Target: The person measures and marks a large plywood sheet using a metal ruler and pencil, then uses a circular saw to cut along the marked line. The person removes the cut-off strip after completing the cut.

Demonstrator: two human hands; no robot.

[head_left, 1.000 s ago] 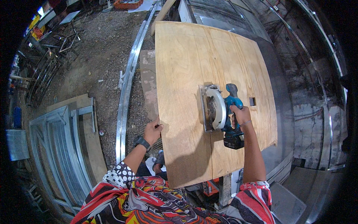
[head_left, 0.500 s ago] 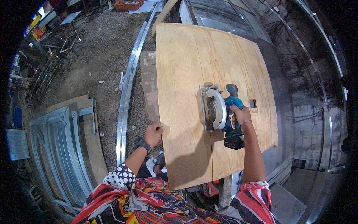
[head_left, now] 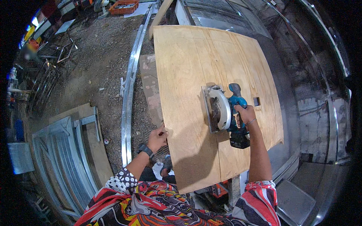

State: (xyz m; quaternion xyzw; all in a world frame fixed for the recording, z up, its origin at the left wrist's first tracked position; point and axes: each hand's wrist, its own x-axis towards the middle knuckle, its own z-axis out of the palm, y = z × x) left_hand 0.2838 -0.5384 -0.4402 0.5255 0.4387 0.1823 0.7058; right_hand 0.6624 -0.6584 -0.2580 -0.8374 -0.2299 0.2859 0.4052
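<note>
My right hand point(head_left: 246, 115) is wrapped round the rear handle of a teal and black cordless circular saw point(head_left: 236, 101). The saw stands on a large plywood sheet point(head_left: 184, 75), its pale blade guard to the left of the handle and its black battery toward me. A thin dark line runs across the wood from the saw to the near edge. At the sheet's left edge, my left hand point(head_left: 157, 138) has its fingers curled and closed against the rim; the fingertips are partly hidden. The blade's lower part is out of sight.
A small square hole point(head_left: 257, 101) pierces the sheet right of the saw. Long metal profiles point(head_left: 132, 90) lie on the gravel to the left, near stacked metal frames point(head_left: 62, 150). An orange crate point(head_left: 123, 7) sits far off. A rough wall point(head_left: 316, 116) rises on the right.
The whole view has tilted and shifted slightly. Both hands keep their holds; any movement of the saw along the plywood is too small to make out.
</note>
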